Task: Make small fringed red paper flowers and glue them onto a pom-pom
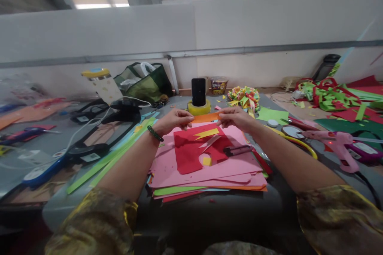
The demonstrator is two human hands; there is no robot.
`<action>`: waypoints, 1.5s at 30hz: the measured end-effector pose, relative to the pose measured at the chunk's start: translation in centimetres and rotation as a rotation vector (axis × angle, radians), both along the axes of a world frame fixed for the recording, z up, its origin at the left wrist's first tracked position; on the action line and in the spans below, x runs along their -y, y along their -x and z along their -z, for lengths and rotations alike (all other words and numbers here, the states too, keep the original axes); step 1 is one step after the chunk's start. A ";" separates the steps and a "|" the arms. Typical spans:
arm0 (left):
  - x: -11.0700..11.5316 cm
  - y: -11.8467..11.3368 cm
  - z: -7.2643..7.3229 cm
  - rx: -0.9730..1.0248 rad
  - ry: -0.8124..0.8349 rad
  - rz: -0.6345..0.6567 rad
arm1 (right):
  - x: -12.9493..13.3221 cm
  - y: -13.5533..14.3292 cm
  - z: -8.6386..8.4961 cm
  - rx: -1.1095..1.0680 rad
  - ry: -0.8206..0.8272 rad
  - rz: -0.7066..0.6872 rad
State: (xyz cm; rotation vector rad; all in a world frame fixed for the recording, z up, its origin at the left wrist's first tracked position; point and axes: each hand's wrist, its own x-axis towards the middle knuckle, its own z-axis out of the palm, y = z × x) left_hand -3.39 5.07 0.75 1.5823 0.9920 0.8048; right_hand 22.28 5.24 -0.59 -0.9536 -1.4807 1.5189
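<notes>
An orange paper strip (206,118) is stretched between my two hands, above the far edge of a stack of pink sheets (167,167). My left hand (176,120) pinches its left end, and my right hand (233,118) pinches the right end. Below them lies a cut red sheet (187,151) with a rounded notch. Yellow pointed scraps (207,133), a thin pink scrap and a small yellow piece (207,161) rest on or beside it. A dark-handled cutter (238,150) lies at the right of the red sheet.
Behind my hands, a phone (198,92) stands on a yellow tape roll (199,107), near a ruffled paper ball (244,97). Pink glue gun (332,139) and scissors lie right. Green strips (98,167), cables and a blue-white power strip (44,171) are left.
</notes>
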 end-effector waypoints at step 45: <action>1.1 -1.0 0.5 0.018 0.240 0.427 | 1.2 0.7 -0.4 0.091 -0.384 -0.134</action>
